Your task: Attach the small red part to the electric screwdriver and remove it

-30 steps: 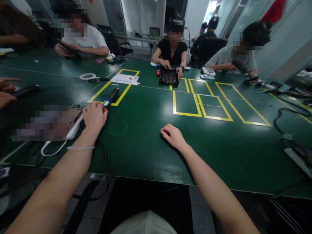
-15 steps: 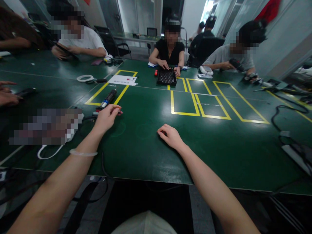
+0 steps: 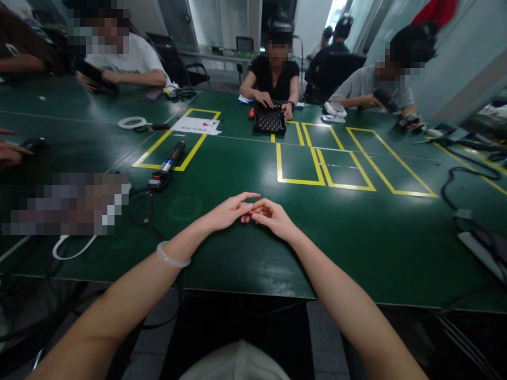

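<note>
Both hands meet over the green table [image 3: 222, 253], nearer its front edge. Between the fingertips is a small red and orange piece [image 3: 251, 213], mostly covered, so its kind does not show. My left hand [image 3: 227, 212], with a pale bangle on the wrist, pinches it between thumb and lower fingers while the index finger stretches out over it. From the other side, my right hand [image 3: 275, 215] closes its thumb and curled fingers on the same piece. A dark cylindrical device with a blue band [image 3: 168, 163] lies beyond my left forearm, its cable trailing towards me.
Yellow tape outlines [image 3: 301, 183] mark the table. Across from me, a person [image 3: 273, 79] works at a black tray [image 3: 269, 125]. A white sheet [image 3: 196, 125] and a white ring-shaped tool [image 3: 134, 123] lie at the left. Cables [image 3: 455, 182] run along the right side.
My left hand has moved right, from beside the dark device to my right hand, bringing the small red piece. My right hand has stayed nearly in place.
</note>
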`<state>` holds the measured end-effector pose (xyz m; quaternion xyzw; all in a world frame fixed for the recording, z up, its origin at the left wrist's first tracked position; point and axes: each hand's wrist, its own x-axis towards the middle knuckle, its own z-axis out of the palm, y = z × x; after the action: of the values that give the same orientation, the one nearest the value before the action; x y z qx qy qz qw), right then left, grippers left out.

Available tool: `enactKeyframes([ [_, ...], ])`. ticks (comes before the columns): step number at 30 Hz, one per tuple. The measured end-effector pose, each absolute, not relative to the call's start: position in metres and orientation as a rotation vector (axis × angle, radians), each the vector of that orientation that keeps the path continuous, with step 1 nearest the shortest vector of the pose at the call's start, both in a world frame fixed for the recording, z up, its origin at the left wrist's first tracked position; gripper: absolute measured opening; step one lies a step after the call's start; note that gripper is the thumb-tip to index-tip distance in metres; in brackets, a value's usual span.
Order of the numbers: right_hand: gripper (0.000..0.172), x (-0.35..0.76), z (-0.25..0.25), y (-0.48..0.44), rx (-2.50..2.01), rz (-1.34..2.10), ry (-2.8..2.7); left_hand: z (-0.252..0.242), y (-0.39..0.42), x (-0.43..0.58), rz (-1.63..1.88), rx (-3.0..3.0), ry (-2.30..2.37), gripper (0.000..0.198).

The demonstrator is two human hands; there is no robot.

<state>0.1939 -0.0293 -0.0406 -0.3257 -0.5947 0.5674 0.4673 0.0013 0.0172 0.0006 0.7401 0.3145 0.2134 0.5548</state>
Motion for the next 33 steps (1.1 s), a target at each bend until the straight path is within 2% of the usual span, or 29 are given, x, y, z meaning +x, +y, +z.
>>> enactKeyframes([
  [5,0.034,0.195,-0.043,-0.028,-0.867,1.329,-1.433,-0.011,0.025,-0.005,0.574,1.712,0.768,0.041],
  [16,0.038,0.198,-0.042,-0.025,-0.980,1.284,-1.422,-0.011,0.019,-0.004,0.552,1.812,0.812,0.035],
  [29,0.027,0.199,-0.045,-0.024,-1.016,1.187,-1.498,-0.013,0.019,-0.004,0.583,1.917,0.875,0.032],
  [33,0.029,0.198,-0.046,-0.023,-1.035,1.151,-1.488,-0.014,0.019,-0.005,0.613,1.933,0.857,0.029],
])
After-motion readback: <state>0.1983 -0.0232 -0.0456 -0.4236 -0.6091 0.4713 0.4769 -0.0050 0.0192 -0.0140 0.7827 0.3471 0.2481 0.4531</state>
